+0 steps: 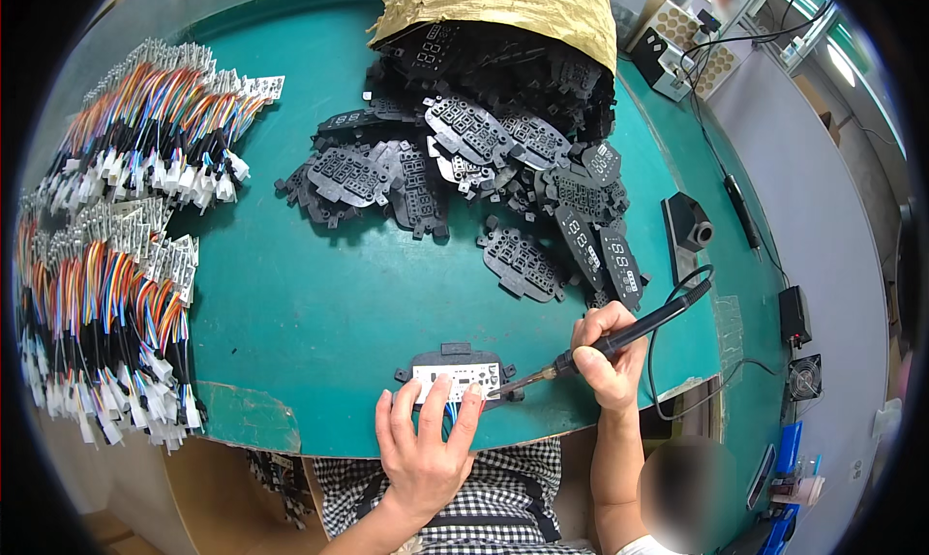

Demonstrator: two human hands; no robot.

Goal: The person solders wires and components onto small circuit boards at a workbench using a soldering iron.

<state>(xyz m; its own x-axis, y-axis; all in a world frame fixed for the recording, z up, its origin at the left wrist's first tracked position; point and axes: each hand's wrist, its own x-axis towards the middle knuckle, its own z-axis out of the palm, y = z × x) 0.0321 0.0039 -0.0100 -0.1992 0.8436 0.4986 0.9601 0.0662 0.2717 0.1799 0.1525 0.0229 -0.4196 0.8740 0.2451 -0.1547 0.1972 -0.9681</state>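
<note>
spread fingers form the grip of the left hand (426,453), their tips pressing down on a white circuit board (459,373); the thumb is hidden. this board lies on a dark housing (455,355) near the front edge of the green tabletop (290,332), and a few coloured wires (451,414) show between the fingers. to the right, the grip of the right hand (612,354) is curled around the black handle of a soldering iron (644,329). its tip points left, down to the right end of the board; i cannot tell if they touch.

at far left, two groups of wired boards lie one behind the other, a back group (155,120) and a front group (106,308), with multicoloured leads and white plugs. a worn patch (250,417) marks the tabletop's front edge. at the middle, a heap of dark housings (416,182) spills from a yellow sack (503,3), and a single housing (523,263) lies in front of it. right of the heap stands a black holder (689,228) with a round opening. farther right are a slim black tool (742,211) and a small square fan (805,377).
</note>
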